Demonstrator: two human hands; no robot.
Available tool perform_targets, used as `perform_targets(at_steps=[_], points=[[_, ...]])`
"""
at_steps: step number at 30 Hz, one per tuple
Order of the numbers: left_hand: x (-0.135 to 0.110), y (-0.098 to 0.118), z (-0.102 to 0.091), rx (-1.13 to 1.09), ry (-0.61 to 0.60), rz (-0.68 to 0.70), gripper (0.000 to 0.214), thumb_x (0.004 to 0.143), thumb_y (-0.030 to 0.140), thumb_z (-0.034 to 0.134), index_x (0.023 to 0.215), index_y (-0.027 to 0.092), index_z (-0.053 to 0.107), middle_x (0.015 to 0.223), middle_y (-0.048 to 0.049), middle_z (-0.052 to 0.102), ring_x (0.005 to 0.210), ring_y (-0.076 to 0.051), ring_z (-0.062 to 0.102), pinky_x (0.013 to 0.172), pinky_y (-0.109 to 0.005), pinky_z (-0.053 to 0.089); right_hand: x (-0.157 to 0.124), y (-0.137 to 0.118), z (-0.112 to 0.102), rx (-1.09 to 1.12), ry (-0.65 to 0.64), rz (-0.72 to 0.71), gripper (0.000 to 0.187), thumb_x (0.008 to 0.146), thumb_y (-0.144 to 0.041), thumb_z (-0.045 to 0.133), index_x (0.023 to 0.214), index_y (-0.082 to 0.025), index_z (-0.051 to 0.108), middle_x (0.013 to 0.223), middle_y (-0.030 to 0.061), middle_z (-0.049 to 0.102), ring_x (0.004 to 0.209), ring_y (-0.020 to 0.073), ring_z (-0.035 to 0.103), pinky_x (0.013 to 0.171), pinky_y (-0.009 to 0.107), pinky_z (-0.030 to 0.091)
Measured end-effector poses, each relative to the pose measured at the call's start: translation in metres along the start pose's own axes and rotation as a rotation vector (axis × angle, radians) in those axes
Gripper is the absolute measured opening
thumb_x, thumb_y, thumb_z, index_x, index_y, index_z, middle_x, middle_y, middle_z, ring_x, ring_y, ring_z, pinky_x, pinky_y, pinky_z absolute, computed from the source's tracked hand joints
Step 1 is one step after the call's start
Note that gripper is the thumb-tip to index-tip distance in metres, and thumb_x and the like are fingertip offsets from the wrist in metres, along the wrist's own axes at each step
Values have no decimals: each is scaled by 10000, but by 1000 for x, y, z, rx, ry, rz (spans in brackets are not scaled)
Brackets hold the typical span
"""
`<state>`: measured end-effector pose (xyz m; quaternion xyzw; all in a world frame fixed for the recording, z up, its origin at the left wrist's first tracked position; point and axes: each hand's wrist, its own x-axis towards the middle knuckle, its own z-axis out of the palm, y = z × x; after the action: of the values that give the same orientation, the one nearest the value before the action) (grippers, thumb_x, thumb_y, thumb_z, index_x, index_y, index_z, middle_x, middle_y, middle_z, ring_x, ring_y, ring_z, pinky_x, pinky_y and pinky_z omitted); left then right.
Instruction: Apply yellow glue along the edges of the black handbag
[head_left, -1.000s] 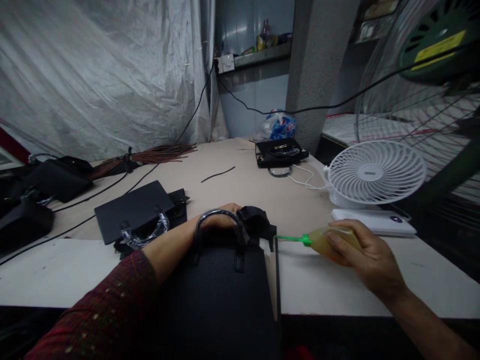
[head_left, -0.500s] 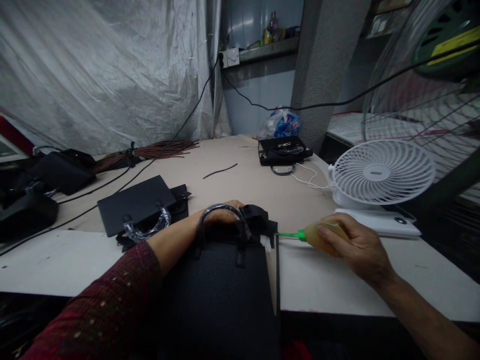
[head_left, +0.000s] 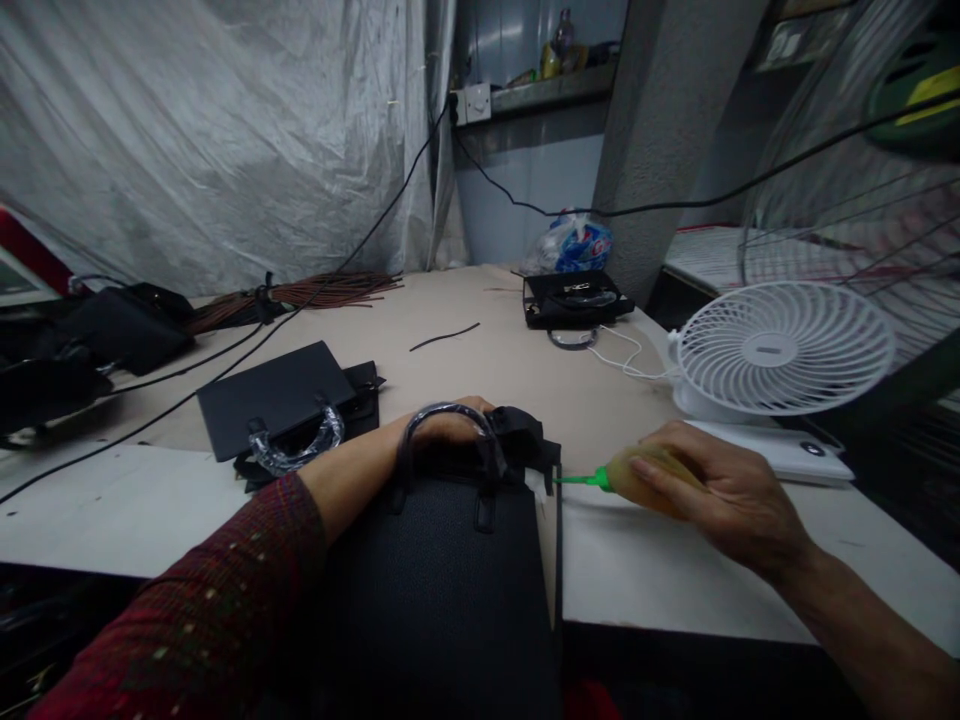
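A black handbag (head_left: pixel 450 590) stands at the table's near edge, its arched handle (head_left: pixel 452 412) wrapped in clear film. My left hand (head_left: pixel 457 424) reaches behind that handle to the top of the bag; its fingers are hidden by the bag and black flaps. In my right hand (head_left: pixel 712 485) is a yellowish squeeze bottle (head_left: pixel 645 480), gripped with the thumb on top. Its thin green nozzle (head_left: pixel 589 480) points left, the tip at the bag's upper right edge. A pale strip shows along that open side edge.
A white fan (head_left: pixel 780 350) stands at the right, its cord running left. Other black bags lie at the left (head_left: pixel 274 395) and at the back (head_left: pixel 574 298). A bundle of brown strips (head_left: pixel 330 290) and a short black strip (head_left: pixel 444 337) lie behind. Black cables cross the left side.
The nozzle tip has moved slightly down along the bag's side edge. The whole view has shifted a little; both hands keep nearly the same places.
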<state>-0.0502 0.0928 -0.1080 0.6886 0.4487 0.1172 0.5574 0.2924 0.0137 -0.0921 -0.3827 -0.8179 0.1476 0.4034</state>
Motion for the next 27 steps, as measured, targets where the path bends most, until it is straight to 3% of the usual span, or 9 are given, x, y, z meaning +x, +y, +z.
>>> perform_targets(at_steps=[5, 10, 14, 23, 27], points=[[0, 4, 0, 26, 10, -31, 327, 665, 374, 870, 833, 135, 724, 775, -30, 664, 724, -192, 585, 654, -279, 474, 4, -2, -1, -45, 6, -43, 218, 1013, -408, 613, 886, -253, 697, 808, 8, 657, 685, 188, 631, 628, 343, 478], [4, -1, -1, 59, 30, -42, 260, 657, 324, 839, 797, 141, 718, 770, -22, 666, 735, -184, 576, 645, -263, 460, 6, -1, -2, -33, -69, -14, 263, 1025, -444, 598, 865, -258, 691, 800, 5, 649, 670, 186, 620, 605, 344, 471], [2, -1, 0, 61, 37, -50, 248, 674, 329, 807, 826, 151, 725, 794, -17, 676, 744, -177, 595, 650, -252, 470, 8, 2, -2, -78, -14, -41, 245, 1022, -431, 596, 873, -256, 680, 804, 10, 648, 675, 195, 621, 622, 361, 466], [9, -7, -2, 97, 42, -66, 141, 677, 228, 771, 776, 148, 710, 764, -9, 669, 710, -160, 578, 637, -254, 454, 12, 4, -4, -72, -9, -76, 191, 1020, -394, 611, 902, -268, 694, 825, 10, 678, 682, 201, 640, 613, 367, 473], [7, -6, -3, 100, 35, -77, 172, 690, 260, 793, 772, 135, 706, 760, -19, 670, 699, -168, 581, 619, -256, 448, 12, 2, -3, -66, -37, -57, 201, 1008, -406, 621, 886, -266, 698, 811, 9, 680, 663, 204, 638, 596, 371, 471]])
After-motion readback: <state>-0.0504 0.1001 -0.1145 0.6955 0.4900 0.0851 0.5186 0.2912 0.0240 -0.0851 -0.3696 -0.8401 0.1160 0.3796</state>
